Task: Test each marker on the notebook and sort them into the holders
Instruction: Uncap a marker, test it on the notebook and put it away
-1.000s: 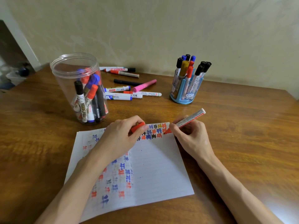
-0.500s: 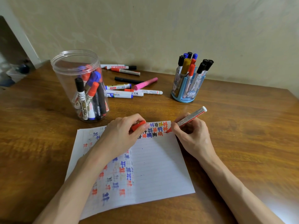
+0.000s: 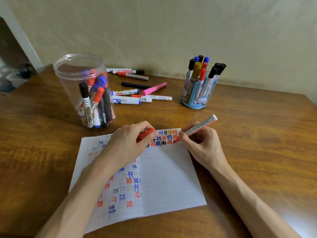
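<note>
Now the right hand (image 3: 204, 146) pinches the red marker (image 3: 200, 125), tip on the notebook (image 3: 168, 177); left hand (image 3: 127, 145) holds a red cap (image 3: 146, 133).

L hand (image 3: 126, 145) & R hand (image 3: 204, 146) both bare, forearms bare too, as far as visible.

The table (image 3: 257, 143) is brown wood with plain grain and a soft sheen. The notebook (image 3: 171, 177) is matt white lined paper. The jar (image 3: 72, 73) is clear, smooth, glossy plastic, and the pen holder (image 3: 192, 104) is blue plastic. The red marker (image 3: 199, 125) and the red cap (image 3: 146, 133) look like smooth plastic.
</note>
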{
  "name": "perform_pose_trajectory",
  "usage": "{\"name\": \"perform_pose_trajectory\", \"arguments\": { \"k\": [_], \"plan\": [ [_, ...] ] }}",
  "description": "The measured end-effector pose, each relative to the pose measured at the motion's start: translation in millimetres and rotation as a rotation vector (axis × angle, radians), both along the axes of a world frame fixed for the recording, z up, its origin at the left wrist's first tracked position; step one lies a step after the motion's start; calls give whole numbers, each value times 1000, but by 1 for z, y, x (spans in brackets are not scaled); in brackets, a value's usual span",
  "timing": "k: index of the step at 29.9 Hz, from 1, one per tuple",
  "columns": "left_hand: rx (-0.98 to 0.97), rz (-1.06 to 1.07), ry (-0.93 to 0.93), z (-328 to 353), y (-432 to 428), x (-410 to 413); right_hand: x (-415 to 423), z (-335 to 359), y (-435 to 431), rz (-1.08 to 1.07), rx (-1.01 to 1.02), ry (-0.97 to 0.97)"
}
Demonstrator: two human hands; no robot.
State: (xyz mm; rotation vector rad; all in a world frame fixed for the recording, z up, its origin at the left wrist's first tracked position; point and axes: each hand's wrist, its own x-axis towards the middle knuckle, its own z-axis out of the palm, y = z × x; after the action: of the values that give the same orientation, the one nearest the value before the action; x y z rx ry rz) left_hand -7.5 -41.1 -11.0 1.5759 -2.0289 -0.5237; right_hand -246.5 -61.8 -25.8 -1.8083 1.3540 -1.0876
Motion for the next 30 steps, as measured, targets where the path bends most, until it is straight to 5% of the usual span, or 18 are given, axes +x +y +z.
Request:
{"name": "perform_pose_trajectory", "arguments": {
  "k": [30],
  "plan": [
    [3, -8, -2, -2, 0, 2, -1, 1, -1, -50, 15, -61]
  ]
}}
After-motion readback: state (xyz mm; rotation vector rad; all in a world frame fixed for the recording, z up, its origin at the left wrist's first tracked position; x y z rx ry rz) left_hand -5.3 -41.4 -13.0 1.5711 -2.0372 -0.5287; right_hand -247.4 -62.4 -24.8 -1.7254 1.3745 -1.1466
